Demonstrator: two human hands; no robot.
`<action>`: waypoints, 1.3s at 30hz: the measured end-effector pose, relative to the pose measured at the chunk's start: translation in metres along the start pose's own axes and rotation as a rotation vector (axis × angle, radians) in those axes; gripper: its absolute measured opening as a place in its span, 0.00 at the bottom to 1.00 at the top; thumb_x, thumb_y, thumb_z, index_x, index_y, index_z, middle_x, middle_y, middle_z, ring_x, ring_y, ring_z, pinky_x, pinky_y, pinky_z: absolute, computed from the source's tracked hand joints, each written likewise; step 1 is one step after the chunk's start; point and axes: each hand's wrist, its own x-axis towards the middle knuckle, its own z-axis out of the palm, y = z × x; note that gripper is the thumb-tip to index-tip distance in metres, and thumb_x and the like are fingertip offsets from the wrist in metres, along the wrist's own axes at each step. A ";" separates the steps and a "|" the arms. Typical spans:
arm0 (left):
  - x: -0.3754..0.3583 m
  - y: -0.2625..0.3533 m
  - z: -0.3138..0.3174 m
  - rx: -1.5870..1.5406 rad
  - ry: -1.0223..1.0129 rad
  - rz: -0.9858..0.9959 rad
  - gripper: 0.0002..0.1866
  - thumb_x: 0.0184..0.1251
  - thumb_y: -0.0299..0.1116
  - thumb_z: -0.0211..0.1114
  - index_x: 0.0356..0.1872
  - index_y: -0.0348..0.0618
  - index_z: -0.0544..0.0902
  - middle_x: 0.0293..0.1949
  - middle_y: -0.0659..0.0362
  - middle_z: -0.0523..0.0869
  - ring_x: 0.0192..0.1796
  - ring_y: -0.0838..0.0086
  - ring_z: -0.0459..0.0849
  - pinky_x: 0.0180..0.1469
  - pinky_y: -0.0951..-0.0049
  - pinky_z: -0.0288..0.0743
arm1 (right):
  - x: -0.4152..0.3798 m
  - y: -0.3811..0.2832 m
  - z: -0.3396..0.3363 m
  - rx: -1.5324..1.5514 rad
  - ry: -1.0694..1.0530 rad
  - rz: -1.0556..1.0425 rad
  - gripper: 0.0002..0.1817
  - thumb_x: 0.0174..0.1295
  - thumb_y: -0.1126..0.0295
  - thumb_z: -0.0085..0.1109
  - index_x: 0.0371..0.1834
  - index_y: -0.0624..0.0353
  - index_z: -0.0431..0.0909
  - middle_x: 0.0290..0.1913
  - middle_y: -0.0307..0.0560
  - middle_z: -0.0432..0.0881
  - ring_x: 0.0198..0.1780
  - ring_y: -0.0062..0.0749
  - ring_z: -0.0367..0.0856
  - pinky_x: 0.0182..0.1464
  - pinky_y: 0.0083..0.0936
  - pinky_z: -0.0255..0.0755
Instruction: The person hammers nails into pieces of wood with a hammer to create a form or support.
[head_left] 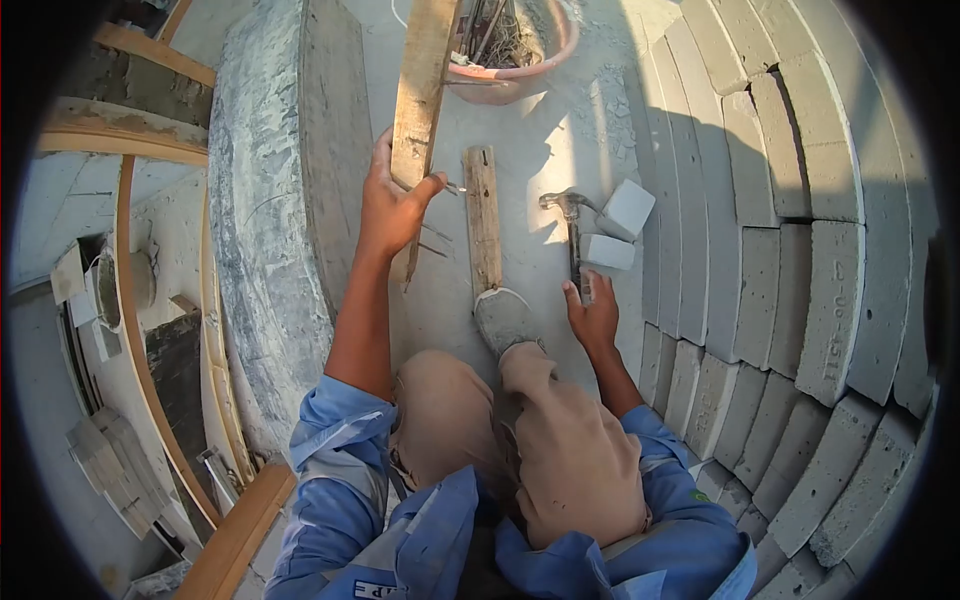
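My left hand point(398, 200) is wrapped round a long wooden board point(424, 95), held up off the floor with several nails sticking out of its right side. In my right hand point(594, 305) is the dark handle of a claw hammer point(573, 225), its metal head pointing away from me. A second, shorter wooden plank point(482, 215) lies on the floor between my hands, its near end at my shoe point(508, 318). Two white blocks point(618, 225) sit just right of the hammer head.
Grey concrete blocks point(780, 200) are stacked along the right. A pinkish tub point(510, 85) holding scrap rods and wire stands ahead. To the left is a large grey, plaster-smeared slab point(260, 200), with wooden frame pieces point(125, 135) beyond it.
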 end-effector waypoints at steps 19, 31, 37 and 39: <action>-0.061 -0.089 0.018 -0.154 0.031 -0.160 0.25 0.59 0.26 0.67 0.59 0.34 0.72 0.47 0.54 0.84 0.49 0.71 0.81 0.55 0.70 0.74 | 0.071 -0.084 0.087 -0.367 -0.540 0.165 0.40 0.51 0.47 0.74 0.56 0.67 0.70 0.47 0.64 0.84 0.51 0.55 0.84 0.53 0.40 0.78; -0.067 -0.083 0.037 0.130 -0.367 -0.252 0.31 0.57 0.27 0.68 0.64 0.37 0.72 0.49 0.54 0.84 0.50 0.70 0.81 0.56 0.70 0.74 | 0.091 -0.048 0.058 -0.446 -0.489 0.246 0.37 0.51 0.48 0.75 0.56 0.65 0.73 0.49 0.59 0.85 0.52 0.52 0.85 0.52 0.42 0.78; -0.068 -0.089 0.043 0.218 -0.393 -0.223 0.33 0.56 0.31 0.69 0.65 0.39 0.71 0.50 0.50 0.84 0.52 0.66 0.82 0.58 0.68 0.73 | 0.104 -0.040 0.055 -0.429 -0.466 0.225 0.37 0.52 0.49 0.74 0.57 0.65 0.73 0.51 0.59 0.85 0.53 0.52 0.84 0.54 0.43 0.78; -0.068 -0.095 0.047 0.250 -0.405 -0.223 0.33 0.56 0.32 0.69 0.66 0.40 0.71 0.50 0.49 0.84 0.53 0.65 0.82 0.59 0.67 0.73 | 0.105 -0.029 0.055 -0.363 -0.355 0.235 0.33 0.54 0.49 0.72 0.55 0.62 0.76 0.50 0.59 0.85 0.52 0.50 0.85 0.51 0.41 0.78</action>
